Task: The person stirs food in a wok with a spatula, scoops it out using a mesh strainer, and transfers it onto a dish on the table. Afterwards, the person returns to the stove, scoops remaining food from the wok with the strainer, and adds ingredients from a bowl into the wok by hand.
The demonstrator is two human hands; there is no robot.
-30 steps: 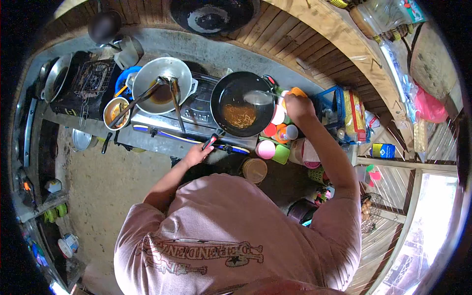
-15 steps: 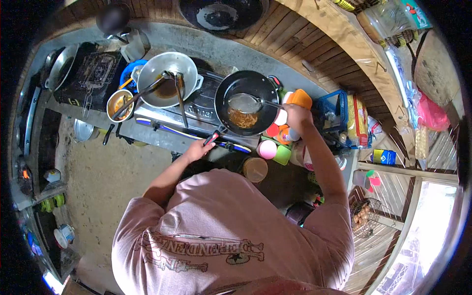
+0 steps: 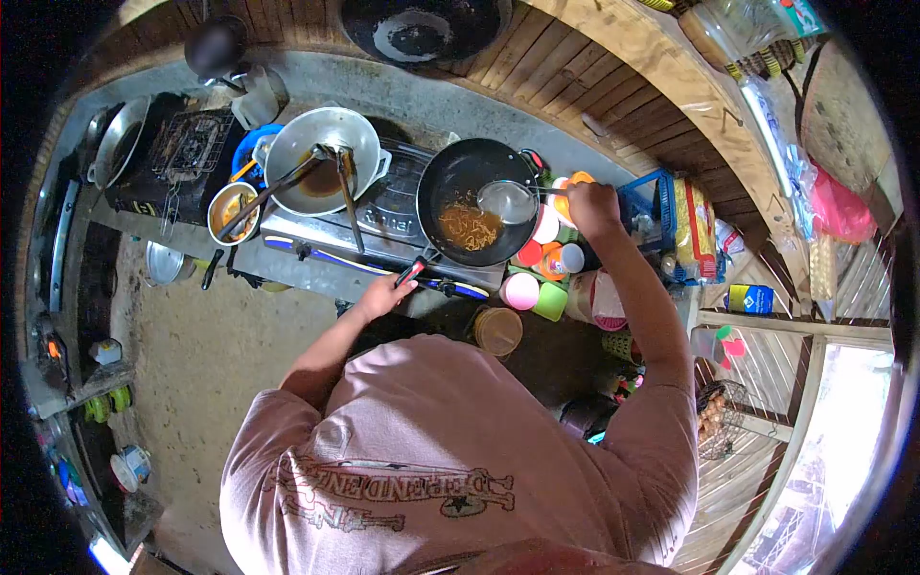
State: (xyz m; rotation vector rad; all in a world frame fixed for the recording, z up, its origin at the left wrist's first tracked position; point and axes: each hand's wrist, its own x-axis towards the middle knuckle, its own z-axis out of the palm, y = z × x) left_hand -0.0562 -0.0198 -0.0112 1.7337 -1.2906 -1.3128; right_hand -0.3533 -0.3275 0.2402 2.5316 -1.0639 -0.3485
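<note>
Both grips are closed: our left hand (image 3: 382,295) holds the red-and-black handle (image 3: 412,271) of a black frying pan (image 3: 462,165), while our right hand (image 3: 594,209) grips the handle of a round metal skimmer (image 3: 508,203).

We see the pan at the upper centre of the frame, on the right side of a silver stove (image 3: 287,228). Thin golden-brown strips (image 3: 470,228) lie in the bottom of it. The skimmer's head is over the right part of the pan; we cannot tell whether it touches the pan.

Left of the pan, a big silver pot (image 3: 309,136) contains brown liquid (image 3: 321,179), with long dark utensils (image 3: 349,213) leaning across its rim. Just beside the pot are a small bowl (image 3: 217,205) of orange-coloured food and a blue bowl (image 3: 257,142).

Right of the pan, jars (image 3: 520,290) with pink, green, red and orange tops crowd together near a blue basket (image 3: 629,205). At the top of the frame, we see a dark wok (image 3: 422,34).
</note>
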